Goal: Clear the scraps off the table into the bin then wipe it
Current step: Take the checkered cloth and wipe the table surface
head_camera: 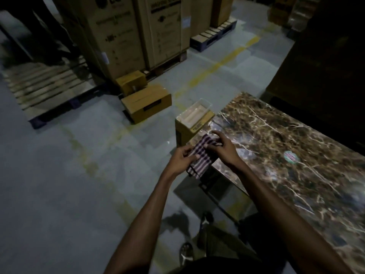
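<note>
Both hands hold the striped cloth at the marbled surface corner: left grip pinching its near edge, right grip curled over the far end. Fold it flat, wipe in overlapping passes toward the clear bin beyond

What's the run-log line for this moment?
hands: left and right both grip striped cloth | place: marble table corner | wiping: not begun

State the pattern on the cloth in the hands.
Dark and pale stripes on the cloth, seen in the head view.
</note>
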